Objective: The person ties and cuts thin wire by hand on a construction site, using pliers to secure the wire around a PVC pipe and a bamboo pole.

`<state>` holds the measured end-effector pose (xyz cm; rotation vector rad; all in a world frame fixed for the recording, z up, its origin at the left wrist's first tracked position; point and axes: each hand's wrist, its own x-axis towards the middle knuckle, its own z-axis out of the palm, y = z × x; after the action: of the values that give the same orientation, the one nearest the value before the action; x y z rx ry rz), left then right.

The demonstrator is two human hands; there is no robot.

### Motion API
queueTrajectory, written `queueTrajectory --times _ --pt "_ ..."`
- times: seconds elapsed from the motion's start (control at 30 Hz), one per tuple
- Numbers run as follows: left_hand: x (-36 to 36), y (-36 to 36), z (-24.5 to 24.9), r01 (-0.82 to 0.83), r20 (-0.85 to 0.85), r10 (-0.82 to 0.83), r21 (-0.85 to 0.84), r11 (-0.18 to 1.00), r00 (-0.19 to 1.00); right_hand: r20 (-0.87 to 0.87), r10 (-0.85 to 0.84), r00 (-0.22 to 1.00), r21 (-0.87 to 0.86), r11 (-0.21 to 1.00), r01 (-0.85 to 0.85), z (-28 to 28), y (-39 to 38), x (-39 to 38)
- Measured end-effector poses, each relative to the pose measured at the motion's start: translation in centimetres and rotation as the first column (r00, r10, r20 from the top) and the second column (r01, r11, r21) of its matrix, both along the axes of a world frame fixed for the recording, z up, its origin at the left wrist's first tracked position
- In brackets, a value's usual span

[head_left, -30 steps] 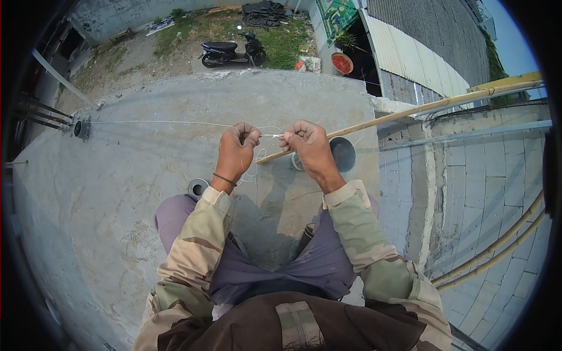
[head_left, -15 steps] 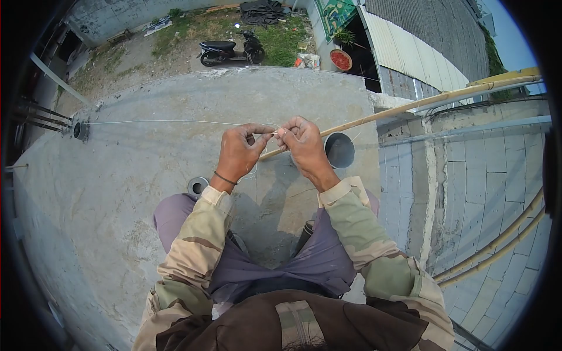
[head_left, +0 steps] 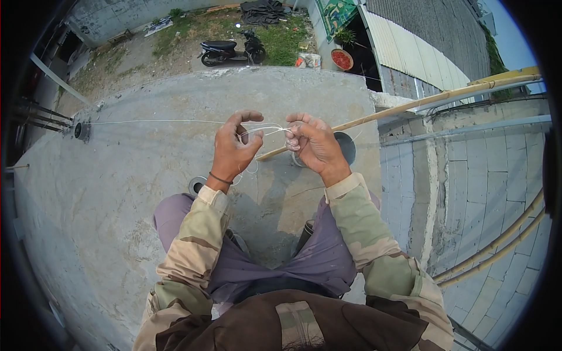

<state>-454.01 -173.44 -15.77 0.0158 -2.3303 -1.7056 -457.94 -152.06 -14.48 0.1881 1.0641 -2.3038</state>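
Evidently, the right hand (head_left: pixel 317 144) pinches white string (head_left: pixel 284 129) looping to the left hand (head_left: pixel 233 148), fingers parted; the concrete slab (head_left: pixel 140 158) stretches ahead to its edge.

Head-worn view (wide, dark-cornered), forward and down, near left hand (head_left: pixel 234 147) and right hand (head_left: pixel 318 145).

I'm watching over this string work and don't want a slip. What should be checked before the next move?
1. Right hand pinching the white string: ok.
2. Left hand pinched shut: not ok; thumb and forefinger stand apart.
3. String's long run to the left unobstructed: ok; nothing seen across it.
4. Loose string clear of the bamboo pole: cannot tell; they look close together.
5. Knot tight: cannot tell; too small.
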Motion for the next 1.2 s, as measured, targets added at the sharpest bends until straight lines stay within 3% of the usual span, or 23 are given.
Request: queueTrajectory --times 0.03,0.13,0.47,0.53,0.57,0.63,0.77,0.87,1.07,1.17,1.2 --pt "0.2 0.3 0.2 -0.071 -0.052 0.071 0.009 0.997 0.996 -0.035 -0.019 0.999 0.065 0.998 0.021 0.1 -0.2 0.2" --pt "1.1 1.0 1.0 -0.058 -0.103 0.061 0.036 0.998 0.993 -0.102 -0.018 0.995 0.113 0.993 0.029 0.5 -0.6 0.4" --pt "2.5 3.5 0.1 -0.123 -0.148 0.122 0.004 0.992 0.981 -0.204 0.047 0.978 0.132 0.991 -0.02 0.5 -0.9 0.7" --pt "2.5 3.5 0.6 -0.093 0.01 0.092 0.073 0.993 0.996 -0.185 0.051 0.981 0.144 0.989 -0.024 0.6 -1.0 0.9" --pt "2.4 3.5 0.2 -0.092 0.011 0.092 0.073 0.993 0.996 -0.185 0.051 0.982 0.144 0.989 -0.024 0.6 -1.0 0.9" --pt "1.9 3.4 -0.4 -0.05 0.106 0.015 0.338 0.94 0.994 -0.205 0.095 0.974 0.165 0.984 -0.062 0.6 -1.1 0.8" --pt "2.1 2.9 0.1 -0.082 0.175 0.023 0.343 0.936 0.984 -0.195 0.096 0.976 0.195 0.979 -0.057 1.4 -1.4 1.2" --pt "2.2 2.8 0.4 -0.1 0.17 0.055 0.273 0.957 0.984 -0.207 0.106 0.973 0.243 0.969 -0.054 1.6 -1.8 1.4" --pt "2.2 2.9 1.2 -0.165 -0.01 0.165 -0.009 0.986 0.986 -0.226 0.113 0.968 0.244 0.968 -0.056 1.2 -1.7 1.1" --pt "2.4 3.1 1.5 -0.172 -0.049 0.169 -0.07 0.983 0.984 -0.169 0.168 0.971 0.179 0.974 -0.137 0.7 -0.9 0.7" --pt "2.5 3.2 1.5 -0.164 -0.023 0.163 -0.076 0.984 0.986 -0.09 0.162 0.983 0.073 0.985 -0.155 0.6 -0.8 0.6"
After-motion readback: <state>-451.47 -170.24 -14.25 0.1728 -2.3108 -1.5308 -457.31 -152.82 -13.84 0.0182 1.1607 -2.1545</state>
